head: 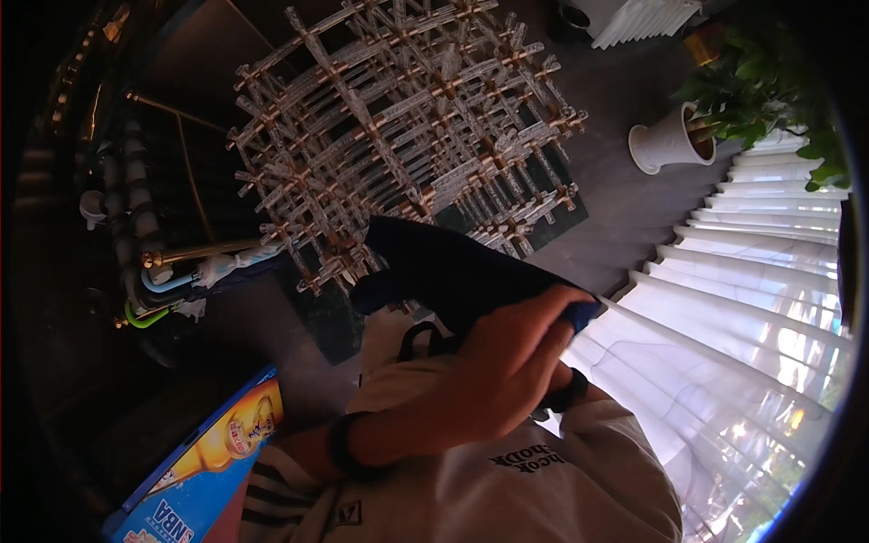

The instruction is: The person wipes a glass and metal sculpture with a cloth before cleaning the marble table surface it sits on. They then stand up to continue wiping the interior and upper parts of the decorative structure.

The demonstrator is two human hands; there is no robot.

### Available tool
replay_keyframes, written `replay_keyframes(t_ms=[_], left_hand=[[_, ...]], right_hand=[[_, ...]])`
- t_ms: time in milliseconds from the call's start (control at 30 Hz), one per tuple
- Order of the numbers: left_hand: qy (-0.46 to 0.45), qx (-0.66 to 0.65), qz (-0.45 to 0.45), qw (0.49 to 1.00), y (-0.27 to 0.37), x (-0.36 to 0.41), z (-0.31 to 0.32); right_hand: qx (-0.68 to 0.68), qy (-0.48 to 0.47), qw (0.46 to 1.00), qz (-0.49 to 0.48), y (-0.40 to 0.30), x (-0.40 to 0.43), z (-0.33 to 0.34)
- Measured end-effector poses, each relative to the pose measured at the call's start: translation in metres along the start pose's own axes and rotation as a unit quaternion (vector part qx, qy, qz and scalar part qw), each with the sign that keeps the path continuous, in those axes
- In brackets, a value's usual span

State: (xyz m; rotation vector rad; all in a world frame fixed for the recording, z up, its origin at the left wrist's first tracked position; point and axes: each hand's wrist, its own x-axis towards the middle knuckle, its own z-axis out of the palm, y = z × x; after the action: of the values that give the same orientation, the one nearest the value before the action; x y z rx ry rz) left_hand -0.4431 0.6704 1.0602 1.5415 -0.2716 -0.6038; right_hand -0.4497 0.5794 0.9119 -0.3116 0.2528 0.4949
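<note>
A dark navy piece of fabric [468, 271] stretches out in front of my chest, its folds hiding what is beneath. My left hand [519, 346] reaches across my body and grips its right end, where a bluer patch [582, 315] shows at the edge. A black band [346, 444] circles my left wrist. Just behind the left hand, my right hand [559, 375] is mostly hidden, so its fingers cannot be made out. My right wrist wears a black watch or band [574, 390]. Past the fabric stands a lattice of clear textured rods with brass-coloured joints [407, 129].
A dark green base [563, 220] lies under the lattice. Brass rails [204, 251] at left carry umbrellas, one with a light blue handle [163, 282]. A printed blue panel with a bottle picture [204, 461] is lower left. White curtains [733, 312] and a potted plant [672, 139] are right.
</note>
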Motion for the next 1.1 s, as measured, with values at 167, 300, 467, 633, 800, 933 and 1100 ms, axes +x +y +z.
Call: replay_keyframes(t_ms=[167, 300, 467, 633, 800, 933, 1100], left_hand=[[0.04, -0.089, -0.053, 0.994, 0.0, 0.005, -0.016], [0.054, 0.072, 0.081, 0.993, 0.004, 0.01, 0.01], [-0.016, 0.265, 0.089, 0.96, 0.005, 0.004, 0.006], [0.305, 0.143, 0.3, 0.892, -0.005, -0.027, -0.035], [0.138, -0.072, 0.01, 0.988, -0.048, -0.001, -0.017], [0.094, -0.095, 0.021, 0.991, -0.06, 0.038, 0.001], [0.116, 0.055, 0.053, 0.99, -0.02, 0.05, 0.002]], right_hand=[[-0.042, -0.001, 0.999, -0.021, -0.009, 0.001, 0.002], [-0.066, -0.005, 0.997, -0.04, -0.018, 0.003, 0.006], [-0.077, -0.013, 0.992, -0.101, -0.045, 0.017, 0.013], [-0.112, -0.031, 0.971, -0.209, -0.096, 0.05, 0.026], [-0.155, -0.025, 0.94, -0.301, -0.135, 0.065, 0.037], [-0.19, -0.01, 0.919, -0.345, -0.152, 0.064, 0.042], [-0.231, 0.029, 0.888, -0.395, -0.177, 0.069, 0.044]])
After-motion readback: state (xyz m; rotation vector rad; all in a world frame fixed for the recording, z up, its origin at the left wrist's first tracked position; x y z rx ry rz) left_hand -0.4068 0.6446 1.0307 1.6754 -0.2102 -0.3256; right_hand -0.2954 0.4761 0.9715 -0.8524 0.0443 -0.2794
